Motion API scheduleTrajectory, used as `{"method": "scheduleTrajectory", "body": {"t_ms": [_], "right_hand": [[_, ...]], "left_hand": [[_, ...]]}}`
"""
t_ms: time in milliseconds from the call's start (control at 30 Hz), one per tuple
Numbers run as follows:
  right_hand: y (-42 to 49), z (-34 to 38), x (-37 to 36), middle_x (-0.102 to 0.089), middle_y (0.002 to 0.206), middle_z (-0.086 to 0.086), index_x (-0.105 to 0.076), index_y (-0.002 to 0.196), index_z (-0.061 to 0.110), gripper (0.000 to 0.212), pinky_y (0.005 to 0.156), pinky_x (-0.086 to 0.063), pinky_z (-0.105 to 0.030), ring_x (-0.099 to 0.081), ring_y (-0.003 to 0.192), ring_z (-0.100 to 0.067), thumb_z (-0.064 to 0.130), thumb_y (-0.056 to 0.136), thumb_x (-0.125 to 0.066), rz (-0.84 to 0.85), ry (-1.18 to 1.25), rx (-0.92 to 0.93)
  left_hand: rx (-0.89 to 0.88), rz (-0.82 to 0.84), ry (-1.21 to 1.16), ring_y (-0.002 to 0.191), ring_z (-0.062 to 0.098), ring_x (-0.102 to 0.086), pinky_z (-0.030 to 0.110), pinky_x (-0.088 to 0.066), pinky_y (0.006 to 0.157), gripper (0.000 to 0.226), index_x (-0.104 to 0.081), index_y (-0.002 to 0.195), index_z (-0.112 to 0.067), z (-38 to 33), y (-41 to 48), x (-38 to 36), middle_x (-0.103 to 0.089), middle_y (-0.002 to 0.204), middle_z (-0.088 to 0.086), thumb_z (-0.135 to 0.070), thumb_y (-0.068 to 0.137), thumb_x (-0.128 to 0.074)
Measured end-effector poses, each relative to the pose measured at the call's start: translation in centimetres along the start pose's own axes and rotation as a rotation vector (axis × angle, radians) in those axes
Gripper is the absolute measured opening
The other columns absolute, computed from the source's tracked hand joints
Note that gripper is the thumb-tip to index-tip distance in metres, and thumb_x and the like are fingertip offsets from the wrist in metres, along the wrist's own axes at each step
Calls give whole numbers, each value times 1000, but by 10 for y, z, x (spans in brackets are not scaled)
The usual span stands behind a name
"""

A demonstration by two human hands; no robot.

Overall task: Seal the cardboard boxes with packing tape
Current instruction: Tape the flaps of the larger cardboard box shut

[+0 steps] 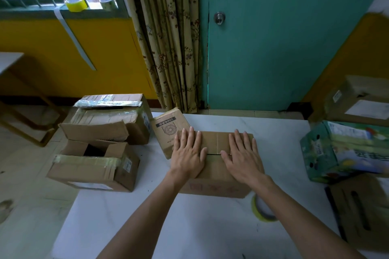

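A brown cardboard box (216, 174) stands on the white table (189, 227) in front of me, its top flaps closed with a seam running across between my hands. My left hand (188, 153) lies flat on the left part of the top, fingers straight. My right hand (244, 155) presses flat on the right part. A roll of yellowish packing tape (262, 209) lies on the table just right of the box's near corner, partly hidden under my right forearm. A smaller brown box (166, 130) with a fan print leans behind the left side.
Several open cardboard boxes (94, 162) are stacked on the floor to the left. A green printed carton (345, 153) and flat cardboard (362, 212) sit at the right. Two tape rolls (76, 4) rest on the window sill. A teal door (294, 38) stands behind the table.
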State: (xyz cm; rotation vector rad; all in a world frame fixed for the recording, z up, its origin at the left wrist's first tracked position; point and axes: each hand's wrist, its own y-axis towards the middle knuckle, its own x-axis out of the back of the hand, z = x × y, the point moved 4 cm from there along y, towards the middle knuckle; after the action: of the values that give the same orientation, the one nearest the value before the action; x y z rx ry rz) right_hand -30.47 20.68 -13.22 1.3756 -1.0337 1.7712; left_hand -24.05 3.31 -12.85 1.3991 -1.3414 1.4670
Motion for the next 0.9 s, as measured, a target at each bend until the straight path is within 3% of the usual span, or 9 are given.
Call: {"method": "scheduleTrajectory", "body": {"t_ms": [100, 333, 533, 667, 900], "right_hand": [[-5, -14, 3, 19, 164, -6, 9, 157, 11, 76, 123, 4, -42, 20, 150, -24, 57, 102, -16, -15, 110, -108], [-4, -20, -2, 25, 162, -2, 14, 155, 12, 78, 121, 6, -37, 26, 148, -21, 58, 101, -19, 21, 222, -102], [-6, -22, 2, 24, 162, -4, 13, 156, 11, 78, 121, 2, -47, 22, 149, -23, 58, 101, -17, 20, 148, -118], [-8, -36, 0, 22, 162, -4, 12, 156, 12, 79, 123, -1, -45, 22, 149, -22, 59, 100, -16, -6, 161, -127], [-3, -41, -5, 28, 160, -2, 16, 155, 13, 78, 122, 2, -41, 27, 147, -20, 59, 100, -17, -9, 192, -110]], "left_hand": [[7, -15, -4, 152, 29, 26, 49, 23, 119, 67, 7, 161, -33, 10, -3, 1, 22, 166, 5, -62, 102, -6], [-2, 11, -94, 150, 30, 28, 49, 11, 124, 66, 8, 160, -36, 25, -4, -4, 23, 167, 6, -62, 102, -8], [3, 27, -136, 150, 30, 29, 47, 14, 122, 64, 5, 161, -35, 21, -4, 1, 24, 166, 6, -59, 105, -15], [-11, 18, -163, 150, 31, 29, 43, 19, 117, 64, 2, 162, -34, 8, -4, 2, 23, 166, 8, -58, 105, -17], [7, 25, -96, 148, 32, 32, 48, 15, 121, 64, 10, 160, -34, 3, -2, -4, 27, 165, 8, -57, 105, -12]]}}
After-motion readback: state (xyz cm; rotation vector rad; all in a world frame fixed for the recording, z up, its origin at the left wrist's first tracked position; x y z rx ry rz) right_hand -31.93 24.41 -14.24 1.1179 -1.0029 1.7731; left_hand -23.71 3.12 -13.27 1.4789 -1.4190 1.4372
